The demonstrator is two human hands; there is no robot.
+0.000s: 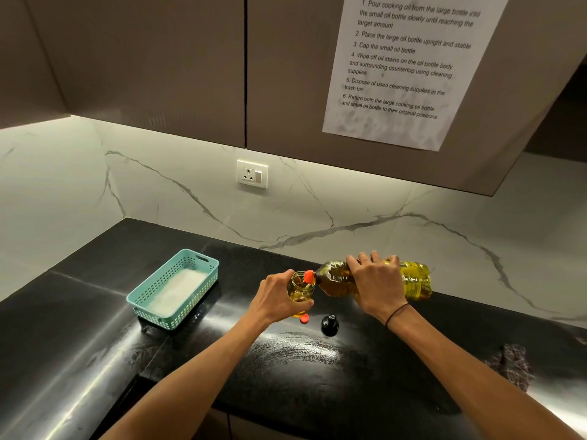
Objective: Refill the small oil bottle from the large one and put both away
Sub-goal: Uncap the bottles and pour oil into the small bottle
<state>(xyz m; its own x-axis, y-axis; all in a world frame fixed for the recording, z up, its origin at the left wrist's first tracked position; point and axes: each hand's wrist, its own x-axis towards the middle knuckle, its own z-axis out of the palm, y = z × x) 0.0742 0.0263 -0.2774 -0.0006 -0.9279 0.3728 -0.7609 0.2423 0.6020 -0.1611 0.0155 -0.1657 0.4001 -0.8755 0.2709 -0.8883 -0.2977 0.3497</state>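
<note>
Head cam: the right hand (378, 282) is clamped over the large oil bottle (374, 279), fingers wrapped across its middle, tipping it nearly flat so its orange spout sits at the mouth of the small oil bottle (300, 289). The left hand (276, 300) has its fingers curled around that small one, just above the black tabletop (95, 328). The bottle's yellow label is too blurry to read. The paper on the cabinet (409, 68) starts "1 Pour cooking oil from the large bottle into the small oil bottle slowly".

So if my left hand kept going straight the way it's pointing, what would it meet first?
Your left hand already wraps the small oil bottle. Past that, probably the large bottle's orange neck at its mouth.
</note>
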